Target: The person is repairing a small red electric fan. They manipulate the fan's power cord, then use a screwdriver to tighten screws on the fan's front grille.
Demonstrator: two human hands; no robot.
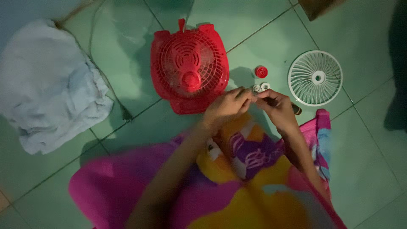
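Two hands, left hand (227,106) and right hand (275,108), are pinched narrowly together at frame centre, what is held being untellable, beside the red fan housing (189,65).

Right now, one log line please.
left hand: meets right hand | held item: unclear | red fan body: floor | white grille: right | red cap: loose
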